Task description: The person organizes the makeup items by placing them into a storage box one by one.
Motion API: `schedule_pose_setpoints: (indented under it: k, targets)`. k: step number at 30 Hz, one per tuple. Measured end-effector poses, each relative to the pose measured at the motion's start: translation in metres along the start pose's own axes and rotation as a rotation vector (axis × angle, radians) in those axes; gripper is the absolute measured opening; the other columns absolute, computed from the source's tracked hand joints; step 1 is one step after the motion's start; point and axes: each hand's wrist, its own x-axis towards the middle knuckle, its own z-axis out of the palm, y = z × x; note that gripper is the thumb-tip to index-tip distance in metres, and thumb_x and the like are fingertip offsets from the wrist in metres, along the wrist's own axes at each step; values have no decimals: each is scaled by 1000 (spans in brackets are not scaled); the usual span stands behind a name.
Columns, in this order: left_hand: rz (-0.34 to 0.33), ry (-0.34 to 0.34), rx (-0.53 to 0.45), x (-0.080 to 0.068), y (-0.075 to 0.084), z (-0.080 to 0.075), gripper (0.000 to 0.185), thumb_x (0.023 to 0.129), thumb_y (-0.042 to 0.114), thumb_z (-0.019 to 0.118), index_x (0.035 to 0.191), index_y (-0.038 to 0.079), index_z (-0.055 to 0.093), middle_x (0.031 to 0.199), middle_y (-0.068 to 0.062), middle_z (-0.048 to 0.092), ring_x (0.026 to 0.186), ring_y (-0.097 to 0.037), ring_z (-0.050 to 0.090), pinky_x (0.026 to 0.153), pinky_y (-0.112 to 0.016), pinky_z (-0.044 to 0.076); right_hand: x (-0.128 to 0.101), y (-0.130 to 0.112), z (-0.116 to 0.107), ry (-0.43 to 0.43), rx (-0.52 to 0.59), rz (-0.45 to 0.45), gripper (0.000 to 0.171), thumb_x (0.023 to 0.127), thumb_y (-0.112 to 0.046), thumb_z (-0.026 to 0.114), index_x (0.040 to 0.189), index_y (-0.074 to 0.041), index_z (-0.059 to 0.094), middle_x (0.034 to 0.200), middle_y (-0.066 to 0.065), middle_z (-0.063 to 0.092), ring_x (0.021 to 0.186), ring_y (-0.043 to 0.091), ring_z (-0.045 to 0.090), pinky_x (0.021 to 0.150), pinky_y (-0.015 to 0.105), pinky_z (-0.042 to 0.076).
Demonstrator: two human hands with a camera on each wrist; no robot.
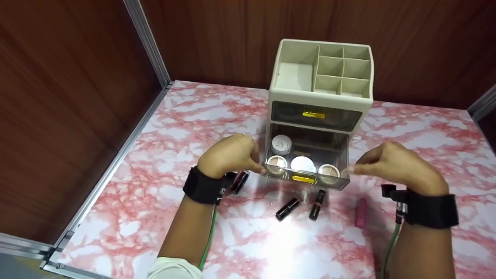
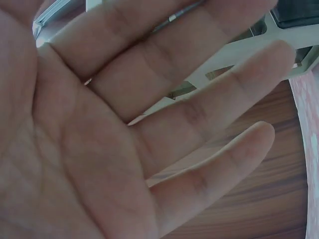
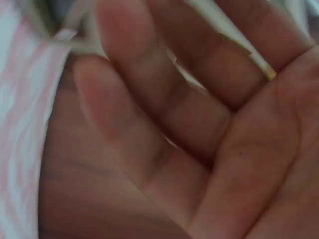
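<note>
A cream organizer (image 1: 321,97) stands at the back with its lower clear drawer (image 1: 306,149) pulled out. Inside the drawer are several round cosmetic jars, among them a white-lidded jar (image 1: 281,144). My left hand (image 1: 230,155) has its thumb touching the drawer's front left corner. At the opposite front corner, the thumb of my right hand (image 1: 401,166) touches or nearly touches the drawer. Extended left fingers (image 2: 194,114) fill the left wrist view; slightly bent right fingers (image 3: 134,94) fill the right wrist view. Neither wrist view shows the thumb's contact.
In front of the drawer lie two black lipstick tubes (image 1: 287,209), and a pink tube (image 1: 360,212) is further right. Another dark tube (image 1: 240,182) lies by the left wrist. Wooden panels (image 1: 217,42) bound the marbled table (image 1: 128,217) behind and at left.
</note>
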Motion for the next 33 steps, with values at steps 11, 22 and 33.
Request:
schedule_pose_setpoints:
  k: [11,22,33]
  targets:
    - [56,-31,13,2,5,4,13,77,38,82,77,26,78,69,17,64,66,-7,56,60,-28,48,3,-23,11,-201,-24,-63,24,73,-48,81,81,-26,77,76,-11,70,49,7,52,47,27,48]
    - [79,-13,31,2,7,6,11,76,35,83,74,24,79,62,16,62,60,-9,52,57,-28,46,3,-20,10,-196,-33,-142,11,79,-39,79,85,-30,78,81,-14,71,50,5,50,48,24,47]
    - [102,64,71,7,6,6,14,84,32,76,73,23,78,63,11,60,61,-11,52,55,-29,44,2,-21,9,-96,-78,-155,6,83,-37,77,83,-31,79,76,-18,70,60,2,51,54,22,46]
